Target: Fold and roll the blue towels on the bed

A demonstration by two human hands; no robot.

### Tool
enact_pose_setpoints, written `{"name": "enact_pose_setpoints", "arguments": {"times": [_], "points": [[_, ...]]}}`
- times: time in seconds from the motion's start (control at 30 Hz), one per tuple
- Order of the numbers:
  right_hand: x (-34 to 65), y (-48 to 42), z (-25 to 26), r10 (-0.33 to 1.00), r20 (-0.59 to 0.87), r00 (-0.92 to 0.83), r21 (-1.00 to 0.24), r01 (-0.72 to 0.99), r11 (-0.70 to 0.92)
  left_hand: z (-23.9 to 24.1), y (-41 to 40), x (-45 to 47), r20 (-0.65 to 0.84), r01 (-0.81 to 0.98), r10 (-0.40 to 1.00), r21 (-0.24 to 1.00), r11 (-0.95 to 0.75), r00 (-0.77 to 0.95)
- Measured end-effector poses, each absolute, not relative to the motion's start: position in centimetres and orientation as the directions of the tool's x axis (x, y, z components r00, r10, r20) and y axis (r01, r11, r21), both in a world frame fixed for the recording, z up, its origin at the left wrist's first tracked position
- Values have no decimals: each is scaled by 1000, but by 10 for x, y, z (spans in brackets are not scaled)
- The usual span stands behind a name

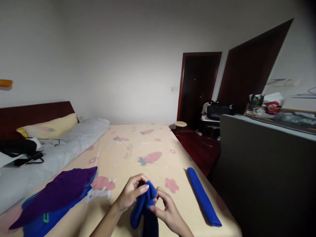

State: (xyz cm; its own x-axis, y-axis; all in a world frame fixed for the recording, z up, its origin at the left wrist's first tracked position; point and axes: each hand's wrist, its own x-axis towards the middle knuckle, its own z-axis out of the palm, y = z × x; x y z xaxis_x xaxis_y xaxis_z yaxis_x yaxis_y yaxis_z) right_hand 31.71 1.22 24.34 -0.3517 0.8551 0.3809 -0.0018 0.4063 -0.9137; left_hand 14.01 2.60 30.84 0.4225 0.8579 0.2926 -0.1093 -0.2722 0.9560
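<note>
My left hand [133,192] pinches a folded piece of blue cloth [138,210] between thumb and fingers, near its top. On the other side, my right hand [168,208] grips the same cloth by its right edge. The lower part hangs down, darker, past the bottom of the view, so its full shape is hidden. To the right lies a long, tight blue fabric roll [203,197]. Over at the left, a purple cloth [61,189] is spread on top of a blue cloth [53,219] with a small green mark.
The bed [133,141] has a cream sheet with carrot and flower prints. Grey bedding [81,141], a yellow pillow [51,125] and black items [27,154] are at left. A dark panel [261,177] stands beyond the right bed edge; a round stool [180,124] is farther back.
</note>
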Motion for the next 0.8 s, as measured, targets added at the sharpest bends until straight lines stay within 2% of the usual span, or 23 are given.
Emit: {"name": "enact_pose_setpoints", "arguments": {"times": [0.13,0.2,0.33,0.43,0.53,0.63,0.7,0.8], "points": [[323,6,245,788,457,-413,-869,-19,494,303,24,132,313,-113,786,947,-300,534],[324,3,243,769,508,-387,-829,22,559,302,23,128,338,-120,746,936,-332,573],[326,2,235,655,727,-205,-617,223,755,299,16,125,427,-75,676,872,-484,601],[327,2,234,531,846,-37,-490,336,804,295,7,129,499,45,666,781,-623,554],[329,-1,240,435,901,-13,-397,382,834,291,-2,136,609,139,581,616,-775,540],[332,-5,248,392,919,-29,-350,392,851,289,-7,142,753,193,386,335,-922,533],[334,-9,251,377,926,-17,-341,394,854,289,-8,143,790,218,277,185,-958,548],[335,-13,252,370,929,4,-342,391,855,287,-9,141,786,229,235,122,-966,571]]}}
